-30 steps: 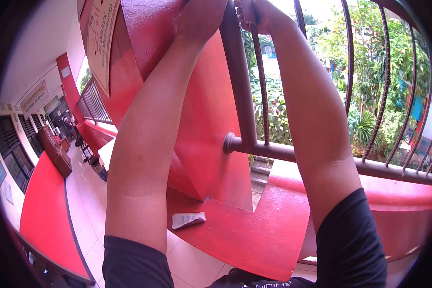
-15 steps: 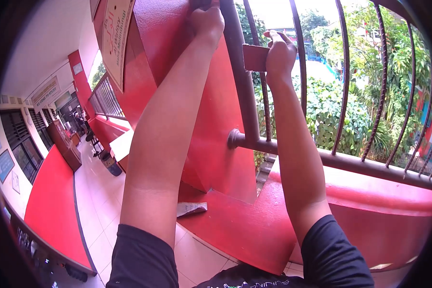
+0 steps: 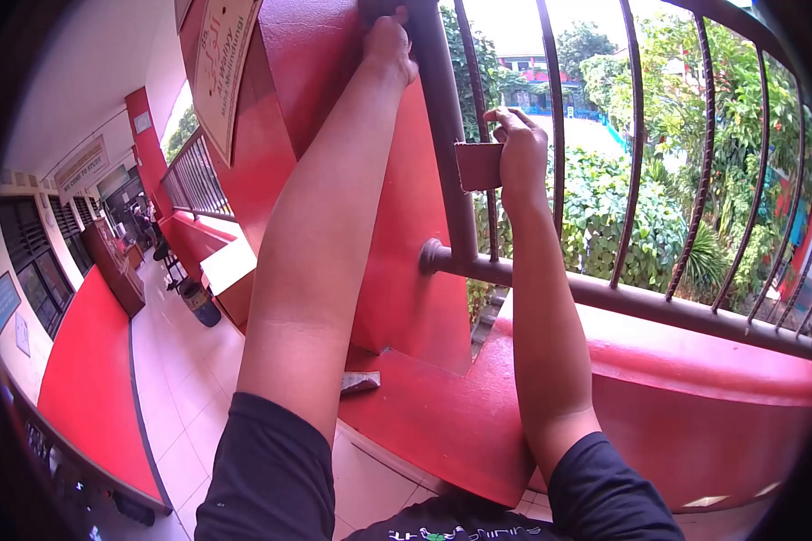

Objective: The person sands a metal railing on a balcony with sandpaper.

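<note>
My right hand (image 3: 524,162) is closed on a small brown piece of sandpaper (image 3: 478,168) with a ragged edge. It is beside a thin upright bar (image 3: 470,68) of the railing, and the sheet overlaps that bar and comes close to the thick brown end post (image 3: 451,135). Higher up, my left hand (image 3: 389,50) is closed at the top of the railing, where it meets the red pillar (image 3: 406,216); its fingertips are partly hidden.
A sign (image 3: 226,72) hangs on the pillar. Below, a grey-white scrap (image 3: 361,381) lies on the red ledge (image 3: 442,433). The lower rail (image 3: 659,307) runs right above a red wall. At left are a corridor with a red bench (image 3: 99,388) and a bin (image 3: 198,302).
My right hand has moved down along the bar with the sandpaper. My left hand stays near the railing's top, its fingers slightly shifted. The view has tilted a little.
</note>
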A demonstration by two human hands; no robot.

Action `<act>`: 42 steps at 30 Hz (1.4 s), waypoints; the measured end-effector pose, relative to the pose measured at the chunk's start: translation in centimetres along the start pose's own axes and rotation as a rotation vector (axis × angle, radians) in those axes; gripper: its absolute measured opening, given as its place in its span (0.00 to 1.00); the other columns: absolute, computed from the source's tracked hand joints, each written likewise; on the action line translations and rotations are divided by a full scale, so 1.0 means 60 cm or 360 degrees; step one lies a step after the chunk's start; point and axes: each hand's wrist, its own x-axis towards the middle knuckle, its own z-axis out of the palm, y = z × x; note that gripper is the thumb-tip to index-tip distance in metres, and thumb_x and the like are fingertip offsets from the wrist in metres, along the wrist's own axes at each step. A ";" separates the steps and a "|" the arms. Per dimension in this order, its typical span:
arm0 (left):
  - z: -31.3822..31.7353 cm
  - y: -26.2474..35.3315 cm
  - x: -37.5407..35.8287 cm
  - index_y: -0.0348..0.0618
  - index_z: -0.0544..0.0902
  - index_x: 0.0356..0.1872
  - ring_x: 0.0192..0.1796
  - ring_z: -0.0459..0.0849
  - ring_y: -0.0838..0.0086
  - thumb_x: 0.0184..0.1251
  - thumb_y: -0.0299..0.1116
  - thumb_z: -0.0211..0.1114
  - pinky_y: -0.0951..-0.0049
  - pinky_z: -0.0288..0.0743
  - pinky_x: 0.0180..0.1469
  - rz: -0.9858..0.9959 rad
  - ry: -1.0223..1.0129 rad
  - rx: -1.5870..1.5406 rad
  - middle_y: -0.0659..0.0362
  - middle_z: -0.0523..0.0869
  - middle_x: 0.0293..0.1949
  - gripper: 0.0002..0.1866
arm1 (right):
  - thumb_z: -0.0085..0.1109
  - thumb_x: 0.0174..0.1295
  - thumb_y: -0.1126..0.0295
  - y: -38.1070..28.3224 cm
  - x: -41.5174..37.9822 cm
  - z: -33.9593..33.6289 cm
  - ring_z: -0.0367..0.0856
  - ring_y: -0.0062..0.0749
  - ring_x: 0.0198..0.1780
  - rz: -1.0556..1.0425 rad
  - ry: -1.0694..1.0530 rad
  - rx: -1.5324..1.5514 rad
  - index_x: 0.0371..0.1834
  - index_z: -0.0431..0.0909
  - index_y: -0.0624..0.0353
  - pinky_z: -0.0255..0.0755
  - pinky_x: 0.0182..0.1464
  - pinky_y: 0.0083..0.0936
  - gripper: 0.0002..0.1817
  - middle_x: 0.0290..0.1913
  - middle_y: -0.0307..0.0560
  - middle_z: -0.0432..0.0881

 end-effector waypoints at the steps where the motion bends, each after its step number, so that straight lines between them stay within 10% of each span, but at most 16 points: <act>1: -0.003 -0.003 0.001 0.45 0.82 0.53 0.46 0.79 0.73 0.78 0.35 0.64 0.68 0.77 0.54 0.0010 -0.0034 -0.0059 0.62 0.83 0.47 0.09 | 0.56 0.70 0.66 -0.001 0.000 -0.001 0.67 0.16 0.25 0.0001 0.0002 0.0002 0.34 0.88 0.61 0.61 0.29 0.20 0.13 0.24 0.32 0.74; 6: 0.008 0.013 -0.022 0.44 0.83 0.48 0.38 0.80 0.75 0.77 0.30 0.62 0.69 0.79 0.52 -0.0073 -0.0018 -0.0193 0.64 0.85 0.39 0.05 | 0.57 0.73 0.67 0.009 0.008 0.009 0.65 0.16 0.29 -0.0101 -0.0119 0.0018 0.38 0.87 0.57 0.61 0.25 0.18 0.10 0.30 0.32 0.71; 10: 0.031 0.040 -0.039 0.38 0.84 0.54 0.47 0.86 0.69 0.75 0.37 0.66 0.65 0.81 0.58 0.0672 0.0313 0.0668 0.57 0.88 0.49 0.15 | 0.56 0.70 0.68 0.016 0.009 0.005 0.66 0.14 0.24 -0.0040 -0.0140 0.0057 0.33 0.87 0.62 0.59 0.28 0.21 0.13 0.23 0.30 0.72; 12: 0.029 0.053 -0.026 0.35 0.83 0.58 0.52 0.87 0.65 0.74 0.42 0.68 0.63 0.80 0.61 0.0932 0.0362 0.0772 0.54 0.89 0.52 0.21 | 0.57 0.72 0.67 0.022 0.014 0.005 0.74 0.24 0.37 0.0077 -0.0091 -0.0026 0.43 0.87 0.59 0.73 0.28 0.22 0.10 0.41 0.45 0.81; 14: 0.024 0.070 0.005 0.45 0.92 0.46 0.45 0.91 0.51 0.69 0.41 0.70 0.56 0.85 0.49 0.1304 0.0527 0.2112 0.52 0.91 0.34 0.13 | 0.58 0.72 0.67 0.026 0.016 0.001 0.75 0.25 0.38 0.0066 -0.0095 -0.0061 0.44 0.87 0.59 0.75 0.29 0.23 0.11 0.42 0.47 0.80; 20: -0.001 0.054 0.079 0.45 0.94 0.38 0.42 0.93 0.52 0.69 0.47 0.69 0.55 0.86 0.45 0.1926 0.0781 0.2284 0.44 0.92 0.39 0.16 | 0.56 0.70 0.66 0.033 0.018 0.008 0.73 0.21 0.30 -0.0061 -0.0054 -0.0060 0.39 0.87 0.61 0.69 0.29 0.23 0.12 0.33 0.41 0.79; 27: 0.037 0.106 0.112 0.39 0.91 0.38 0.48 0.93 0.55 0.69 0.42 0.63 0.55 0.86 0.48 0.1192 0.0628 0.2951 0.43 0.92 0.42 0.17 | 0.55 0.69 0.66 0.022 0.008 0.016 0.73 0.20 0.27 -0.0097 0.0035 -0.0171 0.33 0.87 0.65 0.67 0.33 0.24 0.14 0.26 0.38 0.80; 31: 0.033 0.130 0.064 0.38 0.88 0.31 0.29 0.88 0.61 0.71 0.38 0.61 0.55 0.80 0.34 0.1161 -0.0042 0.2971 0.48 0.91 0.29 0.15 | 0.56 0.69 0.66 0.029 0.014 0.016 0.71 0.20 0.27 -0.0119 0.0021 -0.0113 0.32 0.86 0.64 0.66 0.33 0.25 0.14 0.25 0.37 0.78; 33: 0.019 0.138 0.052 0.42 0.84 0.25 0.23 0.79 0.70 0.71 0.32 0.57 0.61 0.72 0.27 0.0780 -0.0504 0.2102 0.55 0.85 0.22 0.14 | 0.56 0.68 0.66 0.031 0.020 0.013 0.70 0.20 0.26 -0.0085 0.0004 -0.0014 0.31 0.86 0.64 0.65 0.32 0.25 0.15 0.24 0.36 0.77; 42: 0.032 0.165 0.035 0.44 0.82 0.27 0.17 0.69 0.79 0.74 0.31 0.56 0.66 0.61 0.19 0.0365 -0.0820 0.1971 0.65 0.75 0.18 0.13 | 0.56 0.70 0.69 0.028 0.022 0.006 0.66 0.19 0.24 0.0026 -0.0037 -0.0021 0.41 0.87 0.57 0.64 0.25 0.21 0.09 0.30 0.34 0.70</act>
